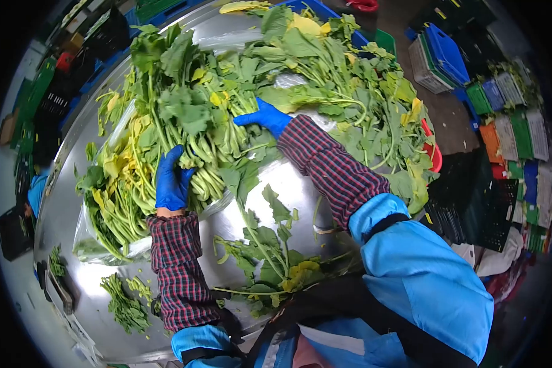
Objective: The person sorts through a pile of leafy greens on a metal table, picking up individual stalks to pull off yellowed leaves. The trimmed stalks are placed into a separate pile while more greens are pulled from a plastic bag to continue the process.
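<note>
A big heap of long-stemmed leafy greens (pixel 190 113) lies in front of me, its cut stem ends bunched toward me. My left hand (pixel 175 179), in a blue glove, curls around stems at the near side of the bunch; part of its grip is hidden. My right hand (pixel 265 118), gloved in blue too, touches the bunch's right side with thumb and fingers apart. Beneath the left part of the heap, a clear plastic bag (pixel 87 236) holds stems with yellowing leaves.
Loose leaves (pixel 270 260) and small sprigs (pixel 124 303) lie on the metal table (pixel 227 224) near my body. More greens (pixel 374 116) cover the right side. Blue crates (pixel 444 52) and stacked coloured crates (pixel 521 132) stand beyond on the right.
</note>
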Motion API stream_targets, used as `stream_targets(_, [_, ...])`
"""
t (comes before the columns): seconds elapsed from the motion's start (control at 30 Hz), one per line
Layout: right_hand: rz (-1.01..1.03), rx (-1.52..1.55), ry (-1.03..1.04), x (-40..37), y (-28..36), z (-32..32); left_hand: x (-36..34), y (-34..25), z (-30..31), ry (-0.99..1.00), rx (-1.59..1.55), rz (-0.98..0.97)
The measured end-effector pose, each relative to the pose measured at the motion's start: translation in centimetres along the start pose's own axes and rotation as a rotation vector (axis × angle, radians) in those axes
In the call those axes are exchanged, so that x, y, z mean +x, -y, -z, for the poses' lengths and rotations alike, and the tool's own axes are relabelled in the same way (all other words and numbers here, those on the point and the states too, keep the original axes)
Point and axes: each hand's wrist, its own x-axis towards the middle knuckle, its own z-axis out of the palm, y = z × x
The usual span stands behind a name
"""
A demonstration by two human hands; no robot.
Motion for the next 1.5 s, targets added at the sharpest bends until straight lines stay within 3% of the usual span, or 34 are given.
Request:
stream_targets(0.13, [0.055, -0.234, -0.206, -1.6, 1.3, -1.1, -1.3, 0.5, -3.3, -0.021, 0.059, 0.048])
stream_targets(0.2, [0.036, -0.209, -0.254, -3.9, 3.2, -1.1, -2.2, 0.8, -4.0, 0.119, -0.056, 0.054])
stream_targets(0.23, [0.054, -0.149, -0.229, -5.8, 4.9, -1.6, -3.2, 1.1, -5.3, 0.047, -0.169, 0.085])
stream_targets(0.33, [0.044, -0.197, -0.236, -11.3, 9.2, -2.5, -7.1, 1.8, -8.5, 0.224, -0.550, 0.113])
stream_targets(0.4, [0.034, -0.276, -0.261, -15.0, 12.0, -3.1, -8.6, 3.5, -8.1, 0.461, -0.792, 0.183])
stream_targets(0.47, [0.134, -0.241, -0.287, -17.5, 12.4, -2.4, -10.1, 4.9, -7.8, 0.391, -0.866, 0.245])
stream_targets(0.5, [0.130, -0.247, -0.292, -18.8, 12.4, -2.3, -11.0, 5.6, -7.5, 0.169, -0.696, 0.191])
stream_targets(0.53, [0.181, -0.331, -0.342, -20.2, 12.1, -2.4, -11.2, 6.1, -6.8, 0.348, -0.783, 0.220])
stream_targets(0.6, [0.222, -0.414, -0.403, -22.2, 10.8, -1.3, -12.5, 5.5, -5.8, 0.296, -0.545, 0.347])
stream_targets(0.67, [-0.043, -0.442, -0.484, -23.5, 6.5, 2.3, -11.6, 7.2, -1.7, 0.226, -0.249, 0.300])
stream_targets(0.73, [-0.257, -0.392, -0.527, -24.7, 3.1, 4.6, -11.8, 6.7, 0.2, 0.253, -0.191, 0.371])
stream_targets(0.8, [-0.215, -0.313, -0.455, -26.1, 3.2, 5.2, -13.1, 4.8, 0.5, 0.236, 0.014, 0.224])
stream_targets(0.87, [-0.168, -0.228, -0.581, -27.3, 4.1, 4.0, -14.1, 3.7, 0.7, 0.108, 0.276, 0.131])
stream_targets(0.93, [-0.173, -0.318, -0.549, -28.3, 4.1, 5.4, -15.0, 3.2, 0.6, 0.000, 0.651, -0.097])
stream_targets(1.03, [-0.218, -0.307, -0.637, -29.1, 2.8, 5.9, -16.0, 3.6, 0.5, -0.089, 0.616, -0.198])
stream_targets(1.1, [-0.262, -0.238, -0.617, -28.7, 1.3, 5.3, -16.9, 4.8, 0.0, -0.165, 0.566, -0.424])
stream_targets(1.2, [-0.263, -0.241, -0.605, -28.4, 0.7, 3.7, -19.2, 6.9, -3.0, -0.004, 0.439, -0.558])
stream_targets(1.27, [-0.174, -0.322, -0.726, -28.6, 1.1, 2.2, -21.8, 7.5, -6.6, 0.138, 0.549, -0.469])
stream_targets(1.33, [-0.093, -0.416, -0.722, -28.4, 1.1, 1.4, -22.1, 9.1, -8.7, 0.331, 0.781, -0.646])
stream_targets(1.4, [0.078, -0.509, -0.795, -27.3, -1.1, 2.8, -21.6, 10.2, -11.2, 0.527, 0.817, -0.750])
stream_targets(1.47, [0.079, -0.619, -0.804, -27.6, -0.4, 2.9, -20.7, 10.4, -12.6, 0.591, 1.071, -0.974])
stream_targets(1.5, [0.037, -0.426, -0.719, -28.5, 1.1, 2.9, -19.8, 10.1, -12.8, 0.543, 1.257, -1.066])
